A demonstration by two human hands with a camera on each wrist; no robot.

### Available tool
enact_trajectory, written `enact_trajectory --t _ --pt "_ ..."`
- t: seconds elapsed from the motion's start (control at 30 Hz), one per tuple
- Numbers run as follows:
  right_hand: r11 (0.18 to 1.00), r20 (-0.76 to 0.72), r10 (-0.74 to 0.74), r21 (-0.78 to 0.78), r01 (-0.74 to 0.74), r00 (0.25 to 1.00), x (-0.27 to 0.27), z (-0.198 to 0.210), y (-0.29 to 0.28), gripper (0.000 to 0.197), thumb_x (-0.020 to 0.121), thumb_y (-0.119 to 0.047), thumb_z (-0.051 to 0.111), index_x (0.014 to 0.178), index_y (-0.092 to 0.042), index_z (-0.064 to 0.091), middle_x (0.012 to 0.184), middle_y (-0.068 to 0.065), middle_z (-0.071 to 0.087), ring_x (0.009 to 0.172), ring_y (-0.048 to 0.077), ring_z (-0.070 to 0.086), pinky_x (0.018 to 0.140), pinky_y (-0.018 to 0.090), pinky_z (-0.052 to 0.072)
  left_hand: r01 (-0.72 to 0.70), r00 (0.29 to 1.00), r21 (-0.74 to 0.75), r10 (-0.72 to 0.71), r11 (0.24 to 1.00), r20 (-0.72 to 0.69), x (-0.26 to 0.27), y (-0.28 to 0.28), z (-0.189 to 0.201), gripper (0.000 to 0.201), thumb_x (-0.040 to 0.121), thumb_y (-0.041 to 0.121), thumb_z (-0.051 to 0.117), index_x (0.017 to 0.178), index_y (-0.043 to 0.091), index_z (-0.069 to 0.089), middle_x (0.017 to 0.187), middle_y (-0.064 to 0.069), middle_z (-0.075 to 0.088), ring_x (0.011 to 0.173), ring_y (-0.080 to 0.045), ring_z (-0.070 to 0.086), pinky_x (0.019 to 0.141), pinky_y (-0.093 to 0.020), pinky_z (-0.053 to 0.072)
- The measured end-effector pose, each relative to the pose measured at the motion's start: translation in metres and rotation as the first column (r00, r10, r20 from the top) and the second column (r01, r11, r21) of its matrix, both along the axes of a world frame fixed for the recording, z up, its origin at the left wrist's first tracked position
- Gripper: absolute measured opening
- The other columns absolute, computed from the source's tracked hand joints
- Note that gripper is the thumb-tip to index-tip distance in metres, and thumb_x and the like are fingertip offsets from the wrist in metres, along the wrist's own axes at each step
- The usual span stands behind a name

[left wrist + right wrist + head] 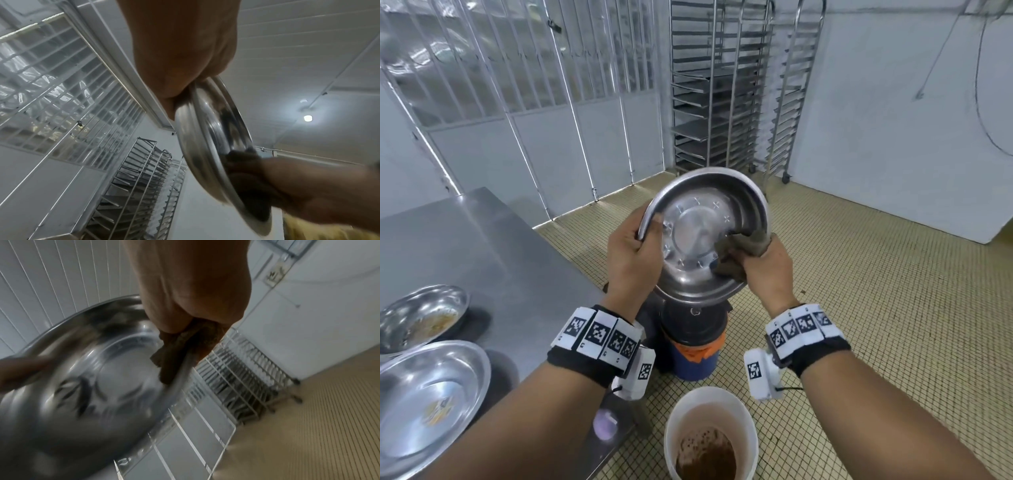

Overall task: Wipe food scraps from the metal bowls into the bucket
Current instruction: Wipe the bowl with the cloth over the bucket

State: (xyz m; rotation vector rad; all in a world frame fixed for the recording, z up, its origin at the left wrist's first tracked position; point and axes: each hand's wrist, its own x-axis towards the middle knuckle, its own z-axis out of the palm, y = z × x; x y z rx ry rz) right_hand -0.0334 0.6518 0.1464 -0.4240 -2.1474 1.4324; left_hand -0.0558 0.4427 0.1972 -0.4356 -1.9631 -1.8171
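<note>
Nearest, at the bottom of the head view, a white bucket (710,435) is seen on the tiled floor (876,308), brown slop inside. Left of it a steel desk (482,246) carries two more bowls: a near bowl (431,397) with a few scraps and a far bowl (422,317) with brown residue.

Further out, a bowl (703,236) is held up on edge, tilted, inside facing the person, above a dark bin (693,337) with an orange liner, not over the white bucket. Which container is meant as the task's bucket cannot be told. The left hand (631,253) is clamped on the bowl's left rim, thumb inside, fingers presumably behind. The right hand (767,263) is closed round a brown cloth (739,253), which is pressed against the right inner wall and over the rim. The inside looks almost clean.

Handling, as judged: the bowl is thin steel, light, stiff, probably slick if greasy or wet; the rolled rim is the best hold, opposite the wiping side, so the push of the cloth is countered. The cloth is soft and bunches, so it is best gripped wadded. A slip would clatter but hardly break.

Farthest, two tray racks (726,89) stand against the white wall, and barred panels (517,68) run along the left.
</note>
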Motion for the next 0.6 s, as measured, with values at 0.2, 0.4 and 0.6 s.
enact_trajectory --t 0.2,0.4,0.6 --pt "0.997 -0.087 -0.067 0.042 0.071 0.994 -0.019 0.037 0.018 0.038 0.08 -0.039 0.086 0.106 -0.021 0.067 0.093 -0.016 0.068 0.086 -0.003 0.062 0.068 0.007 0.045 -0.012 0.999 -0.057 0.014 0.998 0.03 0.007 0.007 -0.003 0.019 0.105 0.015 0.056 0.108 0.017 0.075 0.07 0.011 0.065 0.06 0.0 0.058 0.055 -0.011 0.044" --pt "0.995 -0.035 -0.042 -0.094 0.038 0.998 0.002 -0.002 -0.013 0.05 0.08 -0.037 0.085 0.117 -0.021 0.056 0.102 -0.015 0.064 0.091 -0.001 0.062 0.066 0.005 0.043 -0.057 0.995 0.139 0.068 0.989 -0.077 -0.005 0.012 -0.001 0.018 0.105 0.016 0.057 0.106 0.019 0.076 0.075 0.015 0.063 0.073 -0.006 0.058 0.067 -0.029 0.051" --pt "0.996 0.009 0.034 -0.082 -0.034 0.999 0.007 -0.023 -0.029 0.058 0.072 -0.05 0.088 0.113 -0.024 0.057 0.102 -0.013 0.068 0.094 0.006 0.065 0.082 0.028 0.052 -0.138 0.981 0.179 0.158 0.974 -0.108 -0.011 0.01 -0.005 0.019 0.104 0.01 0.056 0.111 0.006 0.073 0.077 0.013 0.06 0.072 0.0 0.054 0.07 -0.019 0.044"
